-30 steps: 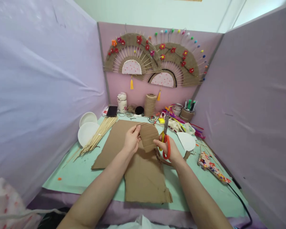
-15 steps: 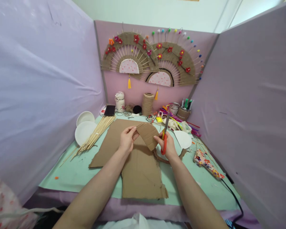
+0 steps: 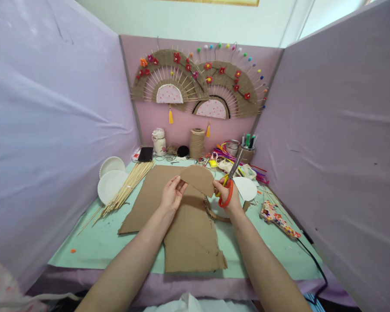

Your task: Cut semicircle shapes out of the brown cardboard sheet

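1. The left hand point(image 3: 173, 194) pinches the near-side end of a cardboard half-disc point(image 3: 198, 178), held up between both hands.
2. The right hand point(image 3: 231, 203) pinches its opposite end and also grips scissors point(image 3: 235, 165), blades pointing away.
3. Bamboo skewers point(image 3: 127, 190) lie left of the left hand on the bench point(image 3: 94, 242).

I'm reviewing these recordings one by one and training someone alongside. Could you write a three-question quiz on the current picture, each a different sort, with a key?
1. Which hand holds the scissors?
A: right
B: left
C: neither

2. True or false: from the camera's view, the twine spool stands between the white lidded container and the pen holder.

3. What does the left hand hold?

Key:
1: A, the right hand.
2: True.
3: The half-round cardboard piece.
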The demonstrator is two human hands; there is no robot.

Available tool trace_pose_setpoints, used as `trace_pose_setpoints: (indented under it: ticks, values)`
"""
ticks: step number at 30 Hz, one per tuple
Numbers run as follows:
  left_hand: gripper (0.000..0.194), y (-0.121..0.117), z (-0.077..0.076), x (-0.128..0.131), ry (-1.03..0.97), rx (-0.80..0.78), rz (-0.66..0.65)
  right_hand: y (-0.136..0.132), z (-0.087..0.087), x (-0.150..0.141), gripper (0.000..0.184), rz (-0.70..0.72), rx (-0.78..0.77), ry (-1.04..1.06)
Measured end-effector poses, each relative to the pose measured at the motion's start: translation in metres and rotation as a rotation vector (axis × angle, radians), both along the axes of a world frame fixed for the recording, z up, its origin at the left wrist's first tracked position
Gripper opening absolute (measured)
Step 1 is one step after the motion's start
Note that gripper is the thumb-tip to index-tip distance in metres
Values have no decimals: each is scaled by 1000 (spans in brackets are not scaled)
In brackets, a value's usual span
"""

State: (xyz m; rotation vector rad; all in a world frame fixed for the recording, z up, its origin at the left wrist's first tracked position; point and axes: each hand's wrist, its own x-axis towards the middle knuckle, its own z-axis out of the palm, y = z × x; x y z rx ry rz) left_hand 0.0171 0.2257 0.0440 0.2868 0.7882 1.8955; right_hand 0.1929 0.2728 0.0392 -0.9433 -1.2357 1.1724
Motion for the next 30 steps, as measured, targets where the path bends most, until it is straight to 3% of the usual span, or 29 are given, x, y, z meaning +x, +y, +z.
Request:
trace_pose_setpoints:
  ticks: [6,10,15,18,30]
  values:
    - [2,-1,1,4,-47,17,-106,1,1,2,34,-45,12,-17]
    - [15,-2,3,5,-61,27,-220,-3,3,2,33,-11,19,-33]
    - [4,0,2,2,-105,24,-130,-7,4,-1,37,74,-26,11]
    - [8,1,4,1,-196,55,-76,-8,3,-2,38,131,-77,87]
    - [19,0,10,5,-305,7,-126,-6,3,-1,31,125,-123,164]
